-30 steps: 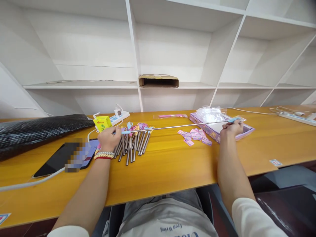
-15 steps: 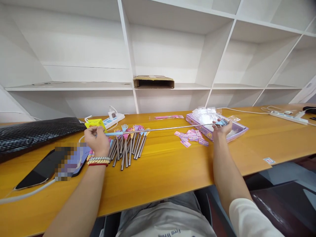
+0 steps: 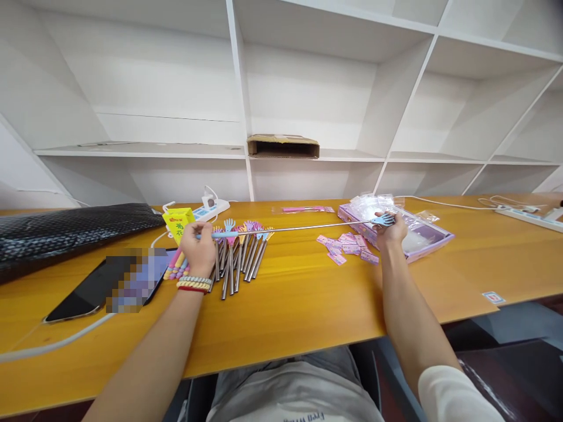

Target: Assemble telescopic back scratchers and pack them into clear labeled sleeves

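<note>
A long thin metal rod with a light blue hand-shaped end, a back scratcher (image 3: pixel 299 227), stretches between my hands above the table. My left hand (image 3: pixel 197 247) is closed on its light blue handle. At the other end, my right hand (image 3: pixel 391 228) grips the blue hand-shaped head. Below the rod lies a bunch of metal tubes (image 3: pixel 233 272) with colourful hand-shaped heads. Small pink and purple cards (image 3: pixel 349 247) are spread near the middle. Behind my right hand, a purple tray (image 3: pixel 433 241) holds clear plastic bags (image 3: pixel 373 205).
To the left are a yellow box (image 3: pixel 178 221), a black wrapped package (image 3: pixel 79 234), a phone (image 3: pixel 94 287) and a white cable. A packaged pink item (image 3: pixel 305 209) lies at the back. Power strips (image 3: pixel 534 220) and white shelves (image 3: pixel 185 150) with a cardboard box (image 3: pixel 284 146) stand beyond.
The view has shifted slightly. My left hand has moved right, closer to my right hand, and the rod between them looks shorter. Both hands still hold it.
</note>
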{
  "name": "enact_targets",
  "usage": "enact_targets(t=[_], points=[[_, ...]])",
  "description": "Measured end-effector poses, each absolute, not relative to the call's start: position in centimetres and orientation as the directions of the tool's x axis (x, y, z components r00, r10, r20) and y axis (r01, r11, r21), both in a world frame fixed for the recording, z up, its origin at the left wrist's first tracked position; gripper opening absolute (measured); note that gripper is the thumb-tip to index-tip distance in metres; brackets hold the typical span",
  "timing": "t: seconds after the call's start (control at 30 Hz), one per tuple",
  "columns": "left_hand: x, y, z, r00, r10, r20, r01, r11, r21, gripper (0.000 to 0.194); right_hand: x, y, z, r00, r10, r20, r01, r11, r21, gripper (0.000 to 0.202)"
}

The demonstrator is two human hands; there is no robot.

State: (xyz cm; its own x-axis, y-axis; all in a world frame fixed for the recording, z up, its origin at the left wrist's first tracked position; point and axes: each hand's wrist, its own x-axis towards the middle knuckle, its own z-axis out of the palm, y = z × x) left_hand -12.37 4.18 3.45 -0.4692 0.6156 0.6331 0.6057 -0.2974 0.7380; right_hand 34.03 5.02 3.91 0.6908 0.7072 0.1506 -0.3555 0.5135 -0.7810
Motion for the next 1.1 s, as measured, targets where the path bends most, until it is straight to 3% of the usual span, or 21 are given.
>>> enact_targets(t=[0.1, 0.23, 0.37, 0.5, 0.57, 0.77, 1.1], points=[[-11.1, 3.4, 3.3, -0.411, 0.633, 0.656, 0.631, -0.322, 0.706, 0.023, 31.7, 5.3, 3.6, 0.58, 0.783, 0.222, -0.347, 0.485, -0.803, 0.023], [-10.1, 2.4, 3.2, -0.149, 0.801, 0.58, 0.759, -0.284, 0.586, 0.033, 28.7, 5.4, 3.5, 0.318, 0.905, 0.281, -0.39, 0.395, -0.832, 0.03], [-9.7, 1.6, 3.6, -0.07, 0.843, 0.533, 0.918, -0.155, 0.366, 0.046, 26.6, 5.0, 3.7, 0.23, 0.915, 0.33, -0.417, 0.4, -0.816, 0.035], [-7.6, 0.5, 4.0, 0.163, 0.917, 0.364, 0.978, -0.2, 0.065, 0.054, 23.2, 4.3, 3.3, 0.105, 0.929, 0.355, -0.376, 0.368, -0.851, 0.033], [-6.0, -0.1, 4.0, 0.175, 0.934, 0.313, 0.984, -0.179, -0.016, 0.055, 20.9, 3.8, 2.6, -0.005, 0.937, 0.348, -0.349, 0.325, -0.879, 0.036], [-4.1, -1.0, 3.7, 0.162, 0.955, 0.248, 0.986, -0.148, -0.076, 0.04, 16.5, 2.2, 0.8, -0.31, 0.897, 0.316, -0.291, 0.227, -0.929, 0.04], [-5.2, -0.1, 3.2, 0.221, 0.935, 0.278, 0.975, -0.214, -0.055, 0.034, 16.6, 2.4, 0.5, -0.31, 0.91, 0.275, -0.157, 0.236, -0.959, 0.052]])
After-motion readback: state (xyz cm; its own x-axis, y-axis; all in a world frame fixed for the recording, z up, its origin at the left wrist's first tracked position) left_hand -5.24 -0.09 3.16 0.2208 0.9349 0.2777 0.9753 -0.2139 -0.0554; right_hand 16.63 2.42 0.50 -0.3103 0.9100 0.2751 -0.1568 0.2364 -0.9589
